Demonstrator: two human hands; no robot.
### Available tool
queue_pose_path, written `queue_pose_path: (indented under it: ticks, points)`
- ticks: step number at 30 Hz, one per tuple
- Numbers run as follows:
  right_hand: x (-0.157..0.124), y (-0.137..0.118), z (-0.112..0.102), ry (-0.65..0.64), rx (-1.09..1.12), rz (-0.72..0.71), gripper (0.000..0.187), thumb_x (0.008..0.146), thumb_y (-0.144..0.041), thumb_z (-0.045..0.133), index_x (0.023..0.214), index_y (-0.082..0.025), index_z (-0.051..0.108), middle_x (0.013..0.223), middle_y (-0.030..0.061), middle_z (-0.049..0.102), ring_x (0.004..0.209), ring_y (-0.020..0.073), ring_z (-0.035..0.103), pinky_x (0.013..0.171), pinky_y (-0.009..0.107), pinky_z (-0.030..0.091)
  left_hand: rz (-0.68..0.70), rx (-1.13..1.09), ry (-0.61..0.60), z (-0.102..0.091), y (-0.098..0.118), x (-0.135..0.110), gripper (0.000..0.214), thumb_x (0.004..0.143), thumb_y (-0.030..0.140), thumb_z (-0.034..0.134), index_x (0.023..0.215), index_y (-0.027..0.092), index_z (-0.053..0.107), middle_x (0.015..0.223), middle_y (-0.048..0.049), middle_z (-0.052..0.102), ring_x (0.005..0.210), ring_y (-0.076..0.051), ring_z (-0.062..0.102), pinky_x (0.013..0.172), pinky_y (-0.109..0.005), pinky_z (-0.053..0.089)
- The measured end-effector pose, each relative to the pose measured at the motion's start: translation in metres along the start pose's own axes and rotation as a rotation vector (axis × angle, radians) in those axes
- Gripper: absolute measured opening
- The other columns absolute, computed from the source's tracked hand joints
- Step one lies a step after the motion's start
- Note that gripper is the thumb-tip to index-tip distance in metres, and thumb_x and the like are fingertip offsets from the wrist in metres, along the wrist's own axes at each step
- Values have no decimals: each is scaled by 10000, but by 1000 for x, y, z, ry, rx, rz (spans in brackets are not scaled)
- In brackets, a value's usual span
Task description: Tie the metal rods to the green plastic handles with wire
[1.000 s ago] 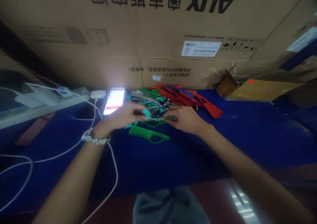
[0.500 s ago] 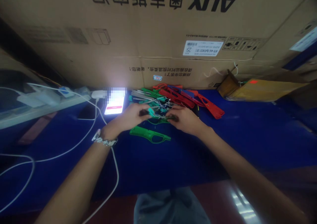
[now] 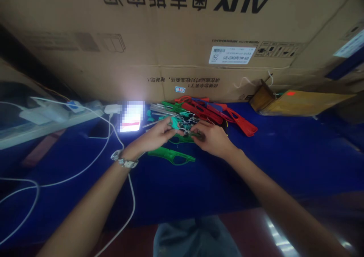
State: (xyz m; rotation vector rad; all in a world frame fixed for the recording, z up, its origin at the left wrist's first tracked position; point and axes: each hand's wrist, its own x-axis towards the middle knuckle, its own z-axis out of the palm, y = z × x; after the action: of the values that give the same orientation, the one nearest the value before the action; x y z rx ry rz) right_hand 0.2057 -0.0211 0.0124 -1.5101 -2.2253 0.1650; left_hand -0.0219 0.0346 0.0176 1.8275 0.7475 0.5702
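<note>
My left hand (image 3: pixel 156 135) is closed, its thumb and fingers pinching a small teal plastic piece (image 3: pixel 174 123). Close beside it, my right hand (image 3: pixel 214 138) grips a small dark flat part (image 3: pixel 198 135); its exact kind is hard to make out. Thin pale wires (image 3: pixel 186 131) run between the two hands. Just below them a green plastic handle shell (image 3: pixel 172 155) with an oval opening lies flat. Behind my fingers is a loose pile of metal rods (image 3: pixel 163 109), teal pieces and wires, partly hidden by my hands.
Red plastic shells (image 3: pixel 239 119) lie behind and to the right. A lit phone (image 3: pixel 132 116) and a white cable (image 3: pixel 132 196) are at the left, by a power strip (image 3: pixel 57 124). A large cardboard box (image 3: pixel 170 52) stands behind the blue table surface (image 3: pixel 284 154). A yellow envelope (image 3: pixel 307 103) is at right.
My left hand has turned and moved slightly, and the teal piece shows more clearly at its fingertips. The dark item seen in that hand earlier is hidden now. My right hand has barely shifted.
</note>
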Motion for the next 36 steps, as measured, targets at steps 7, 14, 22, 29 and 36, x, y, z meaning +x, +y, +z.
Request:
queue_pose_path:
  ticks: [7, 14, 22, 29, 36]
  points:
    - [-2, -10, -2, 46, -80, 12, 160, 876, -253, 620, 1008, -207, 698, 984, 20, 702, 770, 156, 659, 605, 263, 373, -96, -126, 183, 15, 0, 5, 427, 705, 374, 848, 956, 194, 554, 900, -36, 708, 797, -203, 672, 693, -327, 508]
    - [-4, -7, -1, -29, -132, 16, 182, 882, -259, 653, 1047, -253, 729, 1039, 10, 717, 805, 164, 674, 596, 264, 372, -114, -95, 128, 10, -14, 8, 323, 695, 329, 832, 869, 180, 604, 807, -7, 675, 760, -195, 659, 712, -334, 501]
    - [-4, -7, -3, -110, -125, -12, 211, 925, -245, 637, 1092, -277, 762, 1049, 14, 707, 831, 162, 671, 633, 267, 418, -115, -59, 74, 8, -12, 5, 258, 754, 334, 791, 856, 186, 606, 789, -5, 683, 746, -191, 656, 695, -312, 485]
    - [-3, -15, -2, -161, -181, 17, 253, 953, -214, 588, 1130, -256, 764, 1068, 51, 675, 768, 156, 650, 645, 282, 447, -117, -19, 103, 10, -14, 6, 246, 770, 337, 765, 888, 182, 615, 835, -10, 681, 752, -182, 640, 686, -301, 475]
    - [-5, -11, -2, -146, -97, -47, 274, 974, -181, 546, 1155, -194, 752, 1073, 85, 635, 788, 154, 648, 739, 300, 506, -121, -25, 110, 13, -15, 7, 228, 769, 328, 749, 875, 186, 605, 832, -10, 671, 762, -181, 632, 699, -312, 477]
